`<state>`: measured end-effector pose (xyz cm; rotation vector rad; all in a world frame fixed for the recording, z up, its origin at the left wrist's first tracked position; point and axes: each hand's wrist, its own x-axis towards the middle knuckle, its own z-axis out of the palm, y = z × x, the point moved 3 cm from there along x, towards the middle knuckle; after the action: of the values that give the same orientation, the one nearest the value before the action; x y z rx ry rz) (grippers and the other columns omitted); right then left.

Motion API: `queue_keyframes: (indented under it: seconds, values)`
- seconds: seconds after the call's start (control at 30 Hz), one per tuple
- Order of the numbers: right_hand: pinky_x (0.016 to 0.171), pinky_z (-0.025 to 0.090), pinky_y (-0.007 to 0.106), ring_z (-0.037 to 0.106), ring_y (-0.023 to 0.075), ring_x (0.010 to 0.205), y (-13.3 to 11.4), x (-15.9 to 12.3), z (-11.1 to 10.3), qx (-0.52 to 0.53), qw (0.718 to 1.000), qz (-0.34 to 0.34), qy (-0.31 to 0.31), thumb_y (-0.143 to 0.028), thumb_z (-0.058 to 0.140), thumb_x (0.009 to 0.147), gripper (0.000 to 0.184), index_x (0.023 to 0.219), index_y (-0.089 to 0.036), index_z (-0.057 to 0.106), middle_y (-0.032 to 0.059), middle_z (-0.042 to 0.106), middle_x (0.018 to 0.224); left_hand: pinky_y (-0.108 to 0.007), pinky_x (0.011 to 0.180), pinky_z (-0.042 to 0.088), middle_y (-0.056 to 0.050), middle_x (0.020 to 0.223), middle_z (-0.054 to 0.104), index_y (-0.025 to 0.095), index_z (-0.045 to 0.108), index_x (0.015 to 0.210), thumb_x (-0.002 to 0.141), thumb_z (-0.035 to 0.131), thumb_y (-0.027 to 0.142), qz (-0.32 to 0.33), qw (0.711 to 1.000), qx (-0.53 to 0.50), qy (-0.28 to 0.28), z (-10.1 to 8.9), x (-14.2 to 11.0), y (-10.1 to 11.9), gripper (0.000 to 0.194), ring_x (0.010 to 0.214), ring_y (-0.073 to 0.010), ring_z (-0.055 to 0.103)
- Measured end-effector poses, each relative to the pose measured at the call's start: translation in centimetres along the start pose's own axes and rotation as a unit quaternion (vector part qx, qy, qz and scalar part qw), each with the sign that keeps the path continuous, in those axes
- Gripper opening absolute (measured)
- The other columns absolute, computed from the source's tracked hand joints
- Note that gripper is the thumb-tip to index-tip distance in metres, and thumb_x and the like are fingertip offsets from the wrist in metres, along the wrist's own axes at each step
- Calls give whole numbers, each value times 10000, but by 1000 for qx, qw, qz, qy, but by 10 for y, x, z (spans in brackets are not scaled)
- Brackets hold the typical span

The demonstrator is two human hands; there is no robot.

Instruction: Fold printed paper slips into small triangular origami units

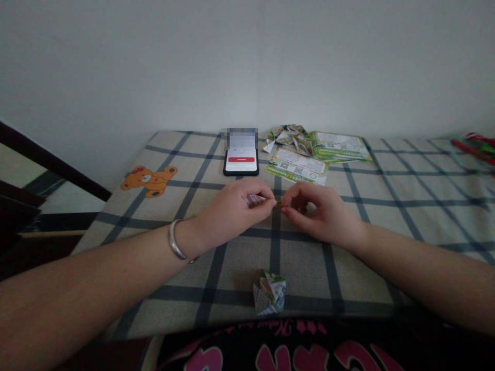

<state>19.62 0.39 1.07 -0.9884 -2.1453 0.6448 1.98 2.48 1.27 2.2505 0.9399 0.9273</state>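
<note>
My left hand (237,208), with a silver bangle (176,241) on its wrist, is closed in a pinch on a small folded printed paper piece (257,200). My right hand (319,211) meets it fingertip to fingertip and pinches the same piece at its other end. Both hands hover just above a checked cloth (406,190). A finished folded paper shape (269,292) stands on the cloth close to my body, below the hands.
A phone (241,154) with a lit screen lies beyond the hands. To its right are several folded paper pieces (288,136) and green printed leaflets (297,166). A bear picture (149,180) marks the cloth's left side. Red and green items (477,147) lie far right. The cloth's left edge drops off.
</note>
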Motion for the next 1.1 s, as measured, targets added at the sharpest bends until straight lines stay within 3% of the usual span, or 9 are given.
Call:
queue_keyframes:
  seconds: [0.13,0.27,0.57,1.1]
  values:
    - [516,437,208,533,78,568,5,3,5,94,993,66,-9,-217,600,839,69,855,-176,546,-25,590,690,-231,707,445,8,777,635,159,633,768,834,603,130,88,993,75,19,-1,-2,8,78,756,-105,578]
    - [505,424,207,537,82,574,7,2,7,114,990,78,-31,-210,587,834,61,853,-180,537,-24,586,696,-251,704,452,-10,799,650,161,632,776,866,578,157,147,979,140,7,2,-6,10,105,763,-124,584]
    - [488,396,198,496,73,549,0,1,7,32,996,68,-52,-152,565,772,50,784,-189,533,-51,535,639,-261,687,454,-4,778,671,172,640,738,870,564,190,185,961,206,-8,4,-7,14,154,740,-136,614]
    - [472,375,207,476,77,526,-2,2,5,5,996,80,-46,-175,554,735,27,739,-194,535,-52,520,601,-251,702,468,-13,775,663,169,639,746,857,565,156,175,971,162,-17,3,-6,14,135,739,-121,601]
